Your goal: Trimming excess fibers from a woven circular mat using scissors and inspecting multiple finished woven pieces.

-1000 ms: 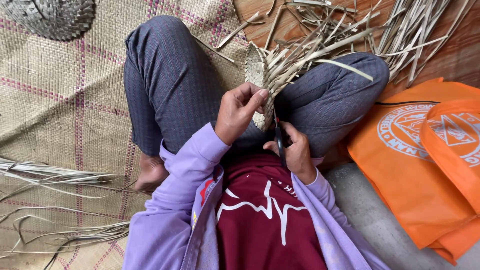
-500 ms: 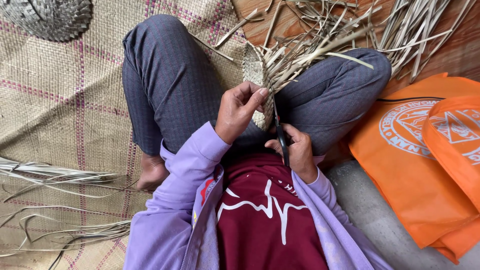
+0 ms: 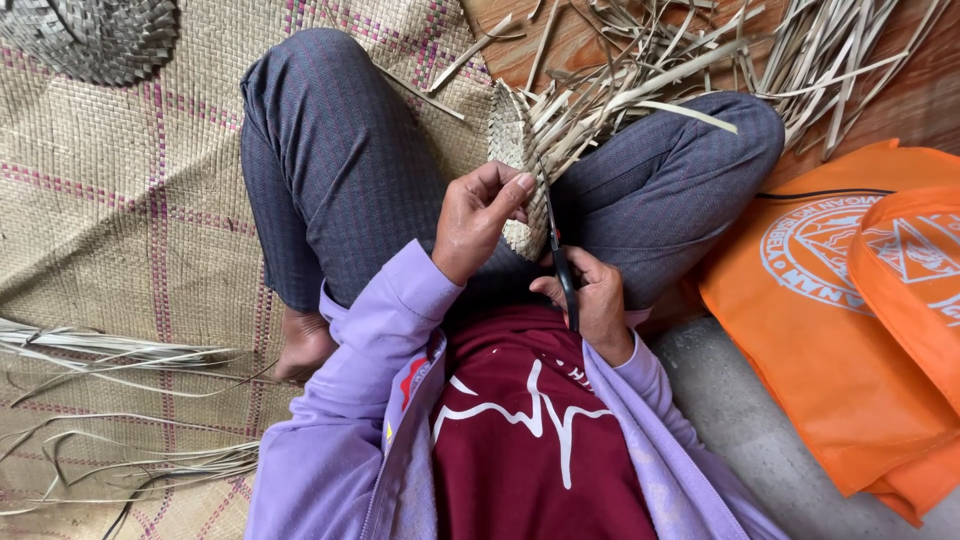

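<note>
The scissors (image 3: pixel 562 268) show only as a thin edge, their handles buried in the right hand (image 3: pixel 592 300). The left hand (image 3: pixel 478 220) covers part of the woven piece (image 3: pixel 515 150). The orange bag (image 3: pixel 850 320) and round woven disc (image 3: pixel 95 35) run off the frame.

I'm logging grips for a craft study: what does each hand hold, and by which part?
The left hand pinches the woven piece at its edge. The right hand holds scissors by the handles, blades pointing at the weave.

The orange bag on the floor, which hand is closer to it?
Right. The right hand, gripping scissors, is on the orange bag side; the left hand is farther, on the woven piece.
</note>
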